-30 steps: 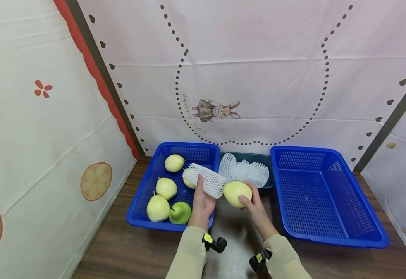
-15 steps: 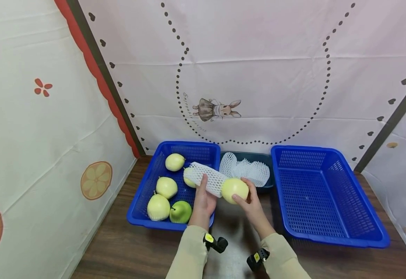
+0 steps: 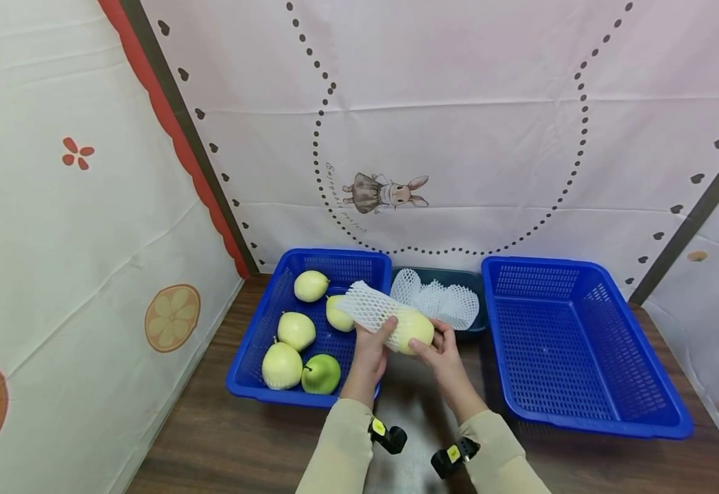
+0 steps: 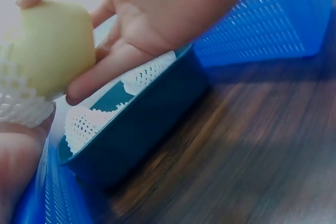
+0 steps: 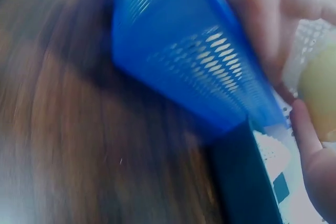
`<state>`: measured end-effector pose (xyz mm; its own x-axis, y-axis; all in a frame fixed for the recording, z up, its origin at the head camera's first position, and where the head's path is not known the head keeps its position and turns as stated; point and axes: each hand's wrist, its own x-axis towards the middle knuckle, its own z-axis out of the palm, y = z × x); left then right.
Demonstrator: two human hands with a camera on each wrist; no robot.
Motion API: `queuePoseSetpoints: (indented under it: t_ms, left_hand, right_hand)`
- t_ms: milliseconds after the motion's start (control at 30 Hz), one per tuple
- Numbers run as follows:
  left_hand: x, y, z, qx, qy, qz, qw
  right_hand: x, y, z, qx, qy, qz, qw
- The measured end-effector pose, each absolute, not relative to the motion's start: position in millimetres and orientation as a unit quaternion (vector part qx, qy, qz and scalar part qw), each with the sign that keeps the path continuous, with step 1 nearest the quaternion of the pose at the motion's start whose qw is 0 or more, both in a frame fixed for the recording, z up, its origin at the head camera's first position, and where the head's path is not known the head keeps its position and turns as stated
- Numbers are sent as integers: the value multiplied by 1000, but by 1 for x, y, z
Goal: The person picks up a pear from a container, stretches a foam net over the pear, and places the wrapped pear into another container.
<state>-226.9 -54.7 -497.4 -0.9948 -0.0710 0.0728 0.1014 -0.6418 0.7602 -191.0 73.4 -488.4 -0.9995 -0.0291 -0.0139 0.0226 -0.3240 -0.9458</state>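
A pale yellow-green pear (image 3: 418, 328) is partly inside a white foam net sleeve (image 3: 368, 307), whose far end sticks out to the upper left. My left hand (image 3: 370, 353) grips the sleeve around the pear's covered end, thumb on top. At the bare end, my right hand (image 3: 448, 360) holds the pear between thumb and fingers. The left wrist view shows the pear (image 4: 58, 45) with the net around its lower left side. In the right wrist view the pear (image 5: 321, 90) is cut off by the frame's edge.
Several pears, one greener pear (image 3: 320, 374) among them, lie in the left blue basket (image 3: 254, 343). A dark green bin (image 3: 477, 281) with more foam nets (image 3: 440, 302) stands between it and the right blue basket (image 3: 557, 357). Dark wooden table (image 3: 199, 439) lies beneath.
The pear has moved left into the open end of the foam net. My right hand moved left with it, and the left thumb now lies over the net near the pear.
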Motion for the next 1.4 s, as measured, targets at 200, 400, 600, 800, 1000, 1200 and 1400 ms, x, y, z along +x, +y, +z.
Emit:
queuePoseSetpoints:
  t_ms: [200,400,600,800,1000,1200,1400]
  left_hand:
    - [-223,-51,-496,-49,-493,-866,72]
    - [-220,-51,-495,-77,-612,-785,62]
    - [-209,-52,-478,-79,-700,-708,50]
    - [-202,-51,-465,-113,-695,-710,37]
    - [-211,-50,-483,-117,-697,-706,43]
    - [-210,-51,-478,-107,-699,-706,32]
    - [-204,-51,-464,-98,-705,-702,23]
  right_hand:
    - [-192,78,-480,6,457,-883,110]
    - [-194,78,-475,30,469,-867,165]
    - [-194,72,-474,121,510,-837,158]
    - [-195,75,-473,131,461,-864,151]
    - [-197,79,-465,112,407,-892,158]
    - [-196,82,-460,125,394,-895,166]
    - [-197,84,-459,128,406,-889,172]
